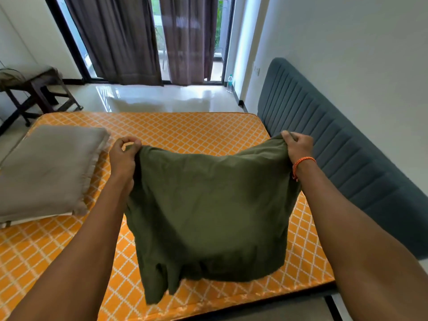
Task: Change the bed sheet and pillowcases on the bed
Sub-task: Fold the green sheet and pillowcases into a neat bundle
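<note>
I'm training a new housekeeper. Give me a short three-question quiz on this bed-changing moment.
1. True or false: the mattress is bare.
2. What do the left hand and right hand hold?
3. The grey pillow lies: A) on the floor, B) on the mattress, left of the person, C) against the headboard.

Key: 1 true; 2 the green cloth, each grip pinching an upper corner; 3 B.

Orange lattice-patterned mattress (185,128) bears a grey pillow (48,167), perhaps two stacked.

Brown curtains (115,38), glossy floor (162,96), white wall (347,54).
</note>
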Available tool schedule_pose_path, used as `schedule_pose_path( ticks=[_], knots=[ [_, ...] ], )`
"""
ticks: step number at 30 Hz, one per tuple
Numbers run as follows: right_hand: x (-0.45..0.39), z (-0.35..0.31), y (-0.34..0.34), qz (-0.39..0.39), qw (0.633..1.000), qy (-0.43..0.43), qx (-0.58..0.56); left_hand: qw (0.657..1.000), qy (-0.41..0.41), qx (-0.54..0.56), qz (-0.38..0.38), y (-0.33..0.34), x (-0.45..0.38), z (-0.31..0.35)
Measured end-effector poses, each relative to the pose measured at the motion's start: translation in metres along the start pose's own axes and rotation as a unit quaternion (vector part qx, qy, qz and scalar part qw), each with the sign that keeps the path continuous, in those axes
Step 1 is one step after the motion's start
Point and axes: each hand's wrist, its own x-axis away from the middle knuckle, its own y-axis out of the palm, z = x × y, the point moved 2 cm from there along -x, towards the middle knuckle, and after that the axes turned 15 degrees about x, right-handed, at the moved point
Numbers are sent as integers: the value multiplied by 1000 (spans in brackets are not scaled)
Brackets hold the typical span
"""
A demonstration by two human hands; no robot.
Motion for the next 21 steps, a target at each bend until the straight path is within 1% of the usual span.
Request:
schedule_pose_path(
  ticks=[4, 8, 11, 14, 16, 17, 18, 20, 21],
  knots=[
    [-10, -15, 4, 23, 999, -17, -23, 999, 37, -3, -19, 8, -23, 6],
    [-5, -18, 8, 51, 997, 0, -64, 997, 67, 6, -29, 15, -30, 11],
    [14, 8, 15, 48, 995, 20, -80, 998, 51, 12, -40, 1, -22, -11],
    [46, 68, 33, 36, 997, 29, -54, 999, 29, 4, -23, -26, 6, -62],
    [76, 133, 58, -12, 997, 76, -5, 999, -20, -36, 3, -53, 32, -122],
    [94, 172, 72, -58, 991, 119, 38, 995, -63, -73, 16, -72, 46, -159],
    [115, 213, 89, -122, 974, 167, 89, 986, -119, -117, 21, -89, 61, -198],
    [160, 281, 115, -254, 913, 268, 173, 952, -248, -176, 23, -125, 93, -266],
    [181, 304, 126, -296, 887, 300, 189, 938, -292, -183, 29, -140, 107, -291]
  ],
)
